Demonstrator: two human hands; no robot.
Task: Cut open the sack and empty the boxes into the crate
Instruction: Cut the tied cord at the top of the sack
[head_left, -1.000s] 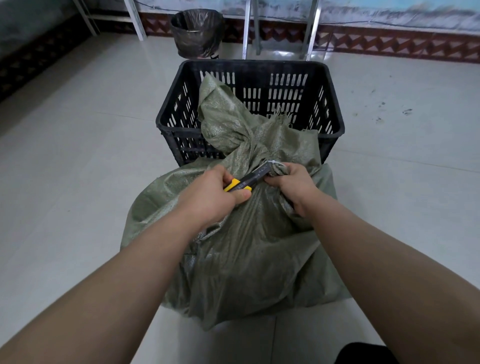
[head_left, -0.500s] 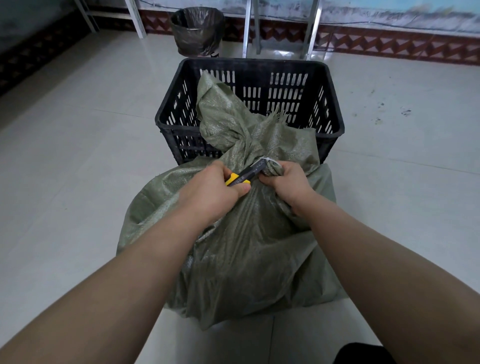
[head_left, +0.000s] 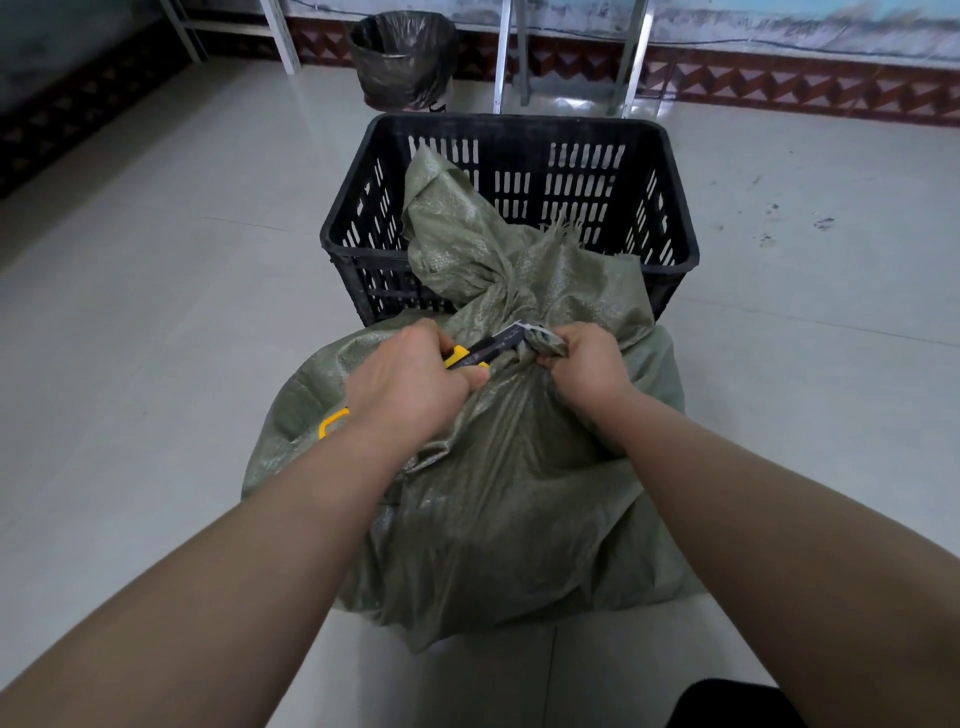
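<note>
On the near side of the crate (head_left: 675, 228), the left hand (head_left: 410, 384) grips a yellow-and-black knife (head_left: 478, 352), its blade pointing right at the tied neck of the green sack (head_left: 509, 493). The sack sits on the floor against the crate's near wall, with its loose top flopped over the rim into the crate. Just right of the blade, the right hand (head_left: 589, 364) clutches the bunched neck.

Surface finishes around the crate (head_left: 678, 197).
Crate: matt black plastic. Sack (head_left: 519, 493) against its near wall: coarse woven green cloth, faint sheen, frayed edge. Utility knife (head_left: 475, 352): yellow-and-black plastic. Floor (head_left: 182, 312) around it: glossy pale tile. Bin liner (head_left: 402, 57) behind: shiny black film.
</note>
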